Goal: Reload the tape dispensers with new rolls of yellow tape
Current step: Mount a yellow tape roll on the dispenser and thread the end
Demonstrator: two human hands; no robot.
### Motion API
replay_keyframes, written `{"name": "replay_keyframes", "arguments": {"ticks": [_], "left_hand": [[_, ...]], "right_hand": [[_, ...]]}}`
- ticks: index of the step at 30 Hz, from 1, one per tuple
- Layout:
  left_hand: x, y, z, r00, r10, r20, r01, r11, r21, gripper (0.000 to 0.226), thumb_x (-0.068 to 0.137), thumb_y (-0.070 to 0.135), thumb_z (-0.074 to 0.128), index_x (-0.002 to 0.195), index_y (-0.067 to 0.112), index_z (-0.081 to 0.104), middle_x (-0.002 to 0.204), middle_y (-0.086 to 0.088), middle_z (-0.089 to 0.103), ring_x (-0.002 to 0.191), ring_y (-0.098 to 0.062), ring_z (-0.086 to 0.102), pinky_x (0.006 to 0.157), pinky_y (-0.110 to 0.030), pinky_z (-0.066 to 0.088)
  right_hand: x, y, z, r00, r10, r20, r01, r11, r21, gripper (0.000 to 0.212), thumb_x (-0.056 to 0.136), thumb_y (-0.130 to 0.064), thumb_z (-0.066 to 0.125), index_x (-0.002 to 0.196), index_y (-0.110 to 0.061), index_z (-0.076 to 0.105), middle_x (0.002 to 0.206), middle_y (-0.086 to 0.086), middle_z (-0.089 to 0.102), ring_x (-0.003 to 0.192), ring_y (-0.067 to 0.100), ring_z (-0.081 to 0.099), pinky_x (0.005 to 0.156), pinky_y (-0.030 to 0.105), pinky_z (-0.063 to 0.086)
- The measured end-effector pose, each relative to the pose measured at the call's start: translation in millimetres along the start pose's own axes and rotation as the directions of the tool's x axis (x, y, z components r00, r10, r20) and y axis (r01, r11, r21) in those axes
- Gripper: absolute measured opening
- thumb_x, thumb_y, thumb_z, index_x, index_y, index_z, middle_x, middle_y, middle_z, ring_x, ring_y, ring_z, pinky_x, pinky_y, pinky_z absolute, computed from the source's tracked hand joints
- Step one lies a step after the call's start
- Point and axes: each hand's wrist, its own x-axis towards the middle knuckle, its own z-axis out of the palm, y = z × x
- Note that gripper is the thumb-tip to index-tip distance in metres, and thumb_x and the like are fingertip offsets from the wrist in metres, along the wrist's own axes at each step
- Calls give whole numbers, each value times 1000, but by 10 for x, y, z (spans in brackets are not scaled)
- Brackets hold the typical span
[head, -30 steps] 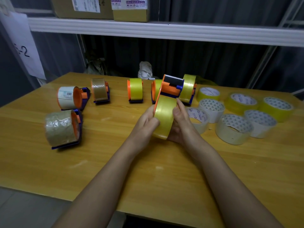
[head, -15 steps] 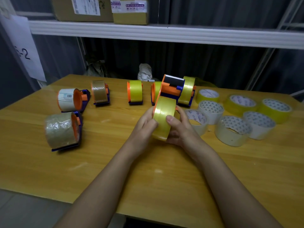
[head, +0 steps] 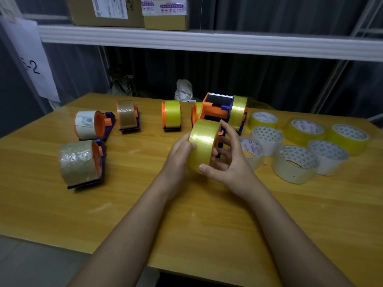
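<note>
Above the middle of the wooden table (head: 145, 214) I hold an orange and blue tape dispenser (head: 215, 112) with a yellow tape roll (head: 204, 141) on it. My left hand (head: 178, 154) grips the roll's left side. My right hand (head: 226, 160) curls round the roll's right side, thumb under it and fingers over the orange hub. The dispenser's black toothed blade points up and away. Two loose yellow rolls (head: 304, 131) (head: 350, 139) lie flat at the right, a third (head: 262, 120) behind them.
Loaded dispensers stand along the back: yellow ones (head: 172, 116) (head: 239, 111), brown ones (head: 127, 117) (head: 81, 164), a white one (head: 91, 124). Several clear and white rolls (head: 294, 164) lie at the right. A shelf (head: 207, 41) with cardboard boxes hangs overhead.
The roll and dispenser have turned so the roll's broad face tilts more toward me. My right thumb moved from the roll's face to beneath it, and my fingers spread over the hub.
</note>
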Motion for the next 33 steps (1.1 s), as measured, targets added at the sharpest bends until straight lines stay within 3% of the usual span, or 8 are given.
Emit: {"name": "replay_keyframes", "arguments": {"ticks": [4, 10, 17, 19, 21, 23, 29, 33], "left_hand": [[1, 18, 14, 1000, -10, -16, 10, 1000, -24, 34, 79, 25, 36, 99, 18, 63, 77, -2, 68, 76, -21, 64, 72, -37, 51], [-20, 4, 11, 998, 36, 46, -39, 997, 68, 45, 69, 38, 43, 106, 19, 60, 87, -1, 66, 83, -20, 61, 72, -35, 50], [-81, -3, 69, 983, 90, 158, -120, 974, 192, 46, 75, 30, 43, 121, 29, 50, 107, 8, 64, 100, -10, 60, 84, -24, 49], [-85, -1, 62, 987, 73, 141, -97, 980, 175, 45, 77, 27, 45, 122, 24, 52, 106, 5, 64, 99, -10, 60, 81, -23, 48], [-94, 20, 56, 995, 22, 94, -37, 987, 159, 35, 84, 22, 46, 119, 23, 53, 103, 6, 63, 98, -11, 59, 79, -20, 48], [-76, 22, 42, 997, -9, 73, -2, 990, 140, 33, 83, 29, 47, 115, 24, 57, 100, 2, 63, 98, -20, 58, 80, -27, 47], [-42, -26, -2, 997, 14, 78, -22, 994, 104, 40, 74, 35, 45, 108, 25, 62, 95, -2, 63, 90, -25, 57, 77, -42, 46], [-57, -28, 26, 994, -2, 105, -11, 993, 118, 44, 70, 39, 46, 111, 32, 59, 95, 11, 66, 92, -17, 59, 77, -34, 49]], "right_hand": [[-8, -31, 24, 1000, -3, -18, 2, 1000, -12, 104, 70, -20, 83, 145, -49, 17, 138, -17, 27, 126, 0, 42, 83, 16, 51], [16, -39, 43, 992, 120, -31, -121, 992, -20, 94, 62, -62, 73, 139, -56, 20, 135, -6, 42, 116, 12, 54, 85, 31, 56], [75, -45, 37, 901, 424, 96, -434, 860, 268, 105, 57, -91, 50, 140, -28, 41, 126, 14, 60, 100, 29, 69, 79, 43, 59], [76, -27, 34, 916, 394, 79, -401, 881, 250, 103, 54, -90, 57, 141, -37, 37, 134, 7, 56, 109, 25, 65, 87, 44, 57], [63, -18, 28, 955, 292, 46, -295, 932, 211, 86, 65, -70, 70, 139, -53, 29, 145, -2, 45, 123, 18, 55, 98, 45, 51], [36, -10, 10, 978, 199, 60, -207, 961, 186, 93, 65, -49, 77, 139, -61, 22, 149, -3, 37, 128, 14, 49, 104, 44, 46], [45, -47, 8, 978, 209, -12, -207, 973, 103, 87, 61, -56, 74, 134, -61, 27, 138, -5, 46, 119, 15, 55, 93, 43, 54], [45, -86, -13, 945, 327, -18, -317, 927, 198, 76, 74, -62, 66, 139, -46, 30, 124, -2, 56, 108, 21, 63, 75, 36, 60]]}}
